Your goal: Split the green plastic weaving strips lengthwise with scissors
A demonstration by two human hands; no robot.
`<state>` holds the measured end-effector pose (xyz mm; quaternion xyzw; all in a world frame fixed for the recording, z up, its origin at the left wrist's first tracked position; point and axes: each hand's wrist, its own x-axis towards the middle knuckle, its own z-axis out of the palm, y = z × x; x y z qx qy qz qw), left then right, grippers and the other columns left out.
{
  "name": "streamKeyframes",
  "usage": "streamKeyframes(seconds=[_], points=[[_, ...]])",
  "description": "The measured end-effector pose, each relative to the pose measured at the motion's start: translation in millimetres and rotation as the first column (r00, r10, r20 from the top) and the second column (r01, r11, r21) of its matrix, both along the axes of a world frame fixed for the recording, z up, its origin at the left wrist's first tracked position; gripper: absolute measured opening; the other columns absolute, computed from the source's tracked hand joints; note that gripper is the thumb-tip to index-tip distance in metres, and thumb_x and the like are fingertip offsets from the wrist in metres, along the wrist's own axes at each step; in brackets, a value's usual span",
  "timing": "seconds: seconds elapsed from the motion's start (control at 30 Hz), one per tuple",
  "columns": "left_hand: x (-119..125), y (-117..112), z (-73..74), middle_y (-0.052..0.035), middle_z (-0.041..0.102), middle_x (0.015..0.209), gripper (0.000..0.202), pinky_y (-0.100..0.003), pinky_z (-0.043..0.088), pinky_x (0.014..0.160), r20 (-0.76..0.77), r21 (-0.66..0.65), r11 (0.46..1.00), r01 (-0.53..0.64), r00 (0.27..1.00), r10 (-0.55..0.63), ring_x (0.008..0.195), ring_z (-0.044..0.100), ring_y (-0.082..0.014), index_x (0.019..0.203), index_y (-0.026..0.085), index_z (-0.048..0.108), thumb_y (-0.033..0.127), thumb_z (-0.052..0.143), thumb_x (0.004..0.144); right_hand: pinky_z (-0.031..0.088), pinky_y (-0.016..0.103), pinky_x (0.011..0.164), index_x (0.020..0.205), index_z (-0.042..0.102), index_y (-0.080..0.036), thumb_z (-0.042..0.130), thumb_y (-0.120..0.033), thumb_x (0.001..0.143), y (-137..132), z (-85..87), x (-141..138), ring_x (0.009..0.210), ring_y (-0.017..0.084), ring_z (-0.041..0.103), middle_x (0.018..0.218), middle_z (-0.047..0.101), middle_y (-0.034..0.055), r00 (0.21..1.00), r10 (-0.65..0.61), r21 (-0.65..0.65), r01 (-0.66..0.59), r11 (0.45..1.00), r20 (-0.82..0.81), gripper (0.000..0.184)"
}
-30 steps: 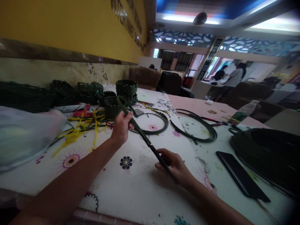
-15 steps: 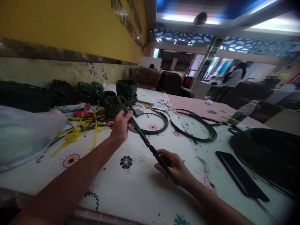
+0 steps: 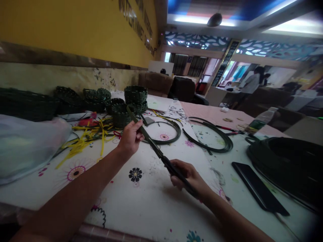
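My left hand (image 3: 131,136) pinches a dark green plastic strip (image 3: 151,142) between thumb and fingers. Beyond that hand the strip curls back in a loop; its near part slants down to the right. My right hand (image 3: 188,174) is wrapped around a long dark tool (image 3: 180,177) that looks like scissors. The tool's tip touches the near end of the strip, above the flowered tablecloth (image 3: 151,215). Its blades are too dark to make out.
Coiled green strips (image 3: 222,148) lie ahead, and yellow strips (image 3: 80,144) to the left. Woven green baskets (image 3: 136,94) line the back. A plastic bag (image 3: 27,148) sits left; a black phone-like slab (image 3: 259,188), a large dark coil (image 3: 285,164) and a bottle (image 3: 263,119) stand right.
My right hand and the dark tool have shifted slightly down and to the right, its fingers drawn closer in. The left hand with the strip has barely moved.
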<state>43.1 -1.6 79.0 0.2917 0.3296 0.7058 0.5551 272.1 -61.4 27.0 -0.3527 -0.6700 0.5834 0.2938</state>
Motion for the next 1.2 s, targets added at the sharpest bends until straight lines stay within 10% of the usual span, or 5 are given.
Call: streamKeyframes(seconds=[0.57,1.0,1.2], points=[[4.3,-1.2,-6.8,0.0105,0.036,0.046,0.034,-0.016,0.027,0.034,-0.12,0.126,0.988,-0.084,0.988,0.099,0.034,0.031,-0.0034,0.069,0.02,0.04,0.034,0.07,0.078,0.03,0.02,0.042,0.1,0.059,-0.016,0.074,-0.043,0.073,1.9,-5.4,-1.7,0.045,0.006,0.038,0.058,0.047,-0.0066,0.999,-0.038,0.002,0.039,0.999,-0.016,0.041],[39.9,-27.7,-31.2,-0.0034,0.063,0.077,0.019,-0.023,0.053,0.053,-0.49,0.066,0.985,0.162,0.865,-0.11,0.069,0.063,-0.0142,0.086,0.015,0.057,0.034,0.061,0.083,0.036,0.02,0.041,0.108,0.057,-0.014,0.07,-0.041,0.079,6.7,-6.6,1.0,0.043,0.006,0.042,0.058,0.051,-0.006,0.982,-0.185,0.112,0.187,0.976,-0.028,0.042],[40.5,-29.8,-29.2,0.0,0.06,0.064,0.016,-0.023,0.051,0.053,-0.499,0.065,0.982,0.175,0.858,-0.12,0.054,0.058,-0.0105,0.08,0.015,0.055,0.03,0.061,0.081,0.036,0.021,0.042,0.109,0.058,-0.014,0.072,-0.042,0.077,6.8,-9.0,1.0,0.044,0.007,0.043,0.059,0.051,-0.0053,0.979,-0.201,0.137,0.201,0.97,-0.012,0.044]])
